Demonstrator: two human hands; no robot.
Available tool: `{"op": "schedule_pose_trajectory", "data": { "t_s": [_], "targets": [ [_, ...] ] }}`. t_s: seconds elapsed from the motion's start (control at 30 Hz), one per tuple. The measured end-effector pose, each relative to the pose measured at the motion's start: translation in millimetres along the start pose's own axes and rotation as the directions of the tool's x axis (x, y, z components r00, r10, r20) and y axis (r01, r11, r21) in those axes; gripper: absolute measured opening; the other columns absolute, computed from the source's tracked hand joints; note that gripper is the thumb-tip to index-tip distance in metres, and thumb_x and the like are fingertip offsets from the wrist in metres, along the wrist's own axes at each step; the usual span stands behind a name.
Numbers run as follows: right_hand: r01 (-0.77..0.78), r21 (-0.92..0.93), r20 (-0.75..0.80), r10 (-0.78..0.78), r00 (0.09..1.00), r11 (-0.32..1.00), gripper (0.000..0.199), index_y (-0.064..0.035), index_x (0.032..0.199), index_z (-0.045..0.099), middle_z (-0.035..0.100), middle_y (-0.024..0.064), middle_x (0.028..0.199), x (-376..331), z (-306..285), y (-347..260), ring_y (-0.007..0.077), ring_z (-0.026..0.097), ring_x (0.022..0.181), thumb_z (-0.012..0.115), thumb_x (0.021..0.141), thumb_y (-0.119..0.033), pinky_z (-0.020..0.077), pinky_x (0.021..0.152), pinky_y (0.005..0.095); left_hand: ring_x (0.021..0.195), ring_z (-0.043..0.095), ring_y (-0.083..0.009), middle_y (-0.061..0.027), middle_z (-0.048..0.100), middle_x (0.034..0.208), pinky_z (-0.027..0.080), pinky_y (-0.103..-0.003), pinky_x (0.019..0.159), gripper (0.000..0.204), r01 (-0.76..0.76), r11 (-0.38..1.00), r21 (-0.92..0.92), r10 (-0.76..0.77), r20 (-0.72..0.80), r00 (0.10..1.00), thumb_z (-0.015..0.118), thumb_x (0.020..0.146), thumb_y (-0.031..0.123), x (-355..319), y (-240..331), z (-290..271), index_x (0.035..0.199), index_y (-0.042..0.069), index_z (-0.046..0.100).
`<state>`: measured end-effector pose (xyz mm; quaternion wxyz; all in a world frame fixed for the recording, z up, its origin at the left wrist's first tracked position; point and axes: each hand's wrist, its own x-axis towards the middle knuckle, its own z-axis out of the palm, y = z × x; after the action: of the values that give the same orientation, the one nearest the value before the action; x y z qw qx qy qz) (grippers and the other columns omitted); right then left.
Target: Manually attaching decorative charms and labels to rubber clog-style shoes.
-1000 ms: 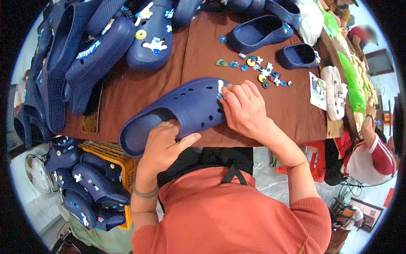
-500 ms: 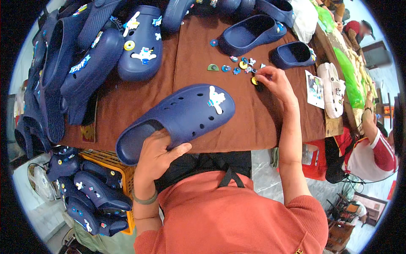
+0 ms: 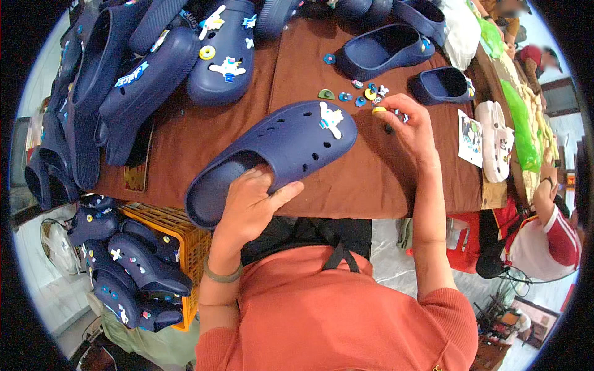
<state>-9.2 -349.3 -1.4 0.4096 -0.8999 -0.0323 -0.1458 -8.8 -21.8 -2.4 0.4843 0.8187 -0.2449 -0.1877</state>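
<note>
Navy clog: the navy clog (image 3: 281, 139) lies tilted across the centre of the frame, toe to the upper right, heel opening to the lower left, over the brown cloth (image 3: 346, 185).
Left hand: gripping that clog at its opening, below the centre of the frame; the fingers of the left hand (image 3: 250, 201) go inside and the thumb lies along the outer side.
Right hand: right of centre, the thumb and fingertips of the right hand (image 3: 413, 133) are drawn together, pinching what looks like a yellow charm (image 3: 379, 110).
Charm in place: one white figure charm (image 3: 330, 119) sits on the toe.
Bare holes: several other holes across the top and side show dark and unfilled, so decorating this clog looks barely begun.
Loose charms: a small scatter of loose charms (image 3: 370, 94) lies beyond the toe, in the upper right of centre, partly hidden by the right hand.
Fuller clog: at the upper left, a decorated clog (image 3: 221, 83) carries several charms, which suggests how much this one lacks.
Crate: at the lower left, charm-bearing clogs (image 3: 141, 263) sit by the orange crate (image 3: 189, 238), probably ones already dressed.
</note>
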Motion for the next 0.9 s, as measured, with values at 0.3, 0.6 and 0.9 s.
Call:
{"op": "schedule_pose_trajectory", "data": {
  "t_s": [0.3, 0.6, 0.9],
  "targets": [
    [0.601, -0.119, -0.028, -0.608, 0.794, 0.79, 0.024, -0.0067, 0.087, 0.065, 0.064, 0.0051, 0.086, -6.8, 48.5, -36.4, 0.0201, 0.06, 0.075, 0.078, 0.067, -0.005, 0.0404, 0.073, 0.0361, 0.078, 0.056, -0.0394, -0.0224, 0.06, 0.078, 0.044, -0.045, 0.07, 0.044, -0.105, 0.991, 0.078, 0.114, -0.115, 0.987, 0.062, 0.085, 0.041, 3.9, -3.4, 5.4, 0.079, -0.003, 0.062],
    [0.661, -0.242, -0.005, -0.682, 0.731, 0.711, 0.027, -0.0077, 0.088, 0.067, 0.061, 0.0029, 0.087, -12.0, 56.1, -36.5, 0.0191, 0.058, 0.074, 0.079, 0.063, -0.007, 0.038, 0.072, 0.0366, 0.082, 0.057, -0.0394, -0.0231, 0.06, 0.081, 0.044, -0.046, 0.074, 0.046, -0.113, 0.987, 0.112, 0.124, -0.095, 0.988, 0.06, 0.086, 0.043, 4.0, 1.0, 1.8, 0.082, -0.003, 0.06],
    [0.643, -0.393, 0.132, -0.652, 0.747, 0.657, 0.029, -0.0102, 0.089, 0.069, 0.062, -0.0006, 0.089, -15.2, 48.2, -54.3, 0.0199, 0.056, 0.084, 0.081, 0.063, -0.015, 0.0387, 0.08, 0.0404, 0.084, 0.06, -0.0388, -0.0218, 0.063, 0.086, 0.046, -0.047, 0.075, 0.036, -0.226, 0.968, 0.109, 0.237, -0.101, 0.966, 0.059, 0.088, 0.036, 6.9, -0.4, 3.0, 0.091, 0.0, 0.063]
  ]
}}
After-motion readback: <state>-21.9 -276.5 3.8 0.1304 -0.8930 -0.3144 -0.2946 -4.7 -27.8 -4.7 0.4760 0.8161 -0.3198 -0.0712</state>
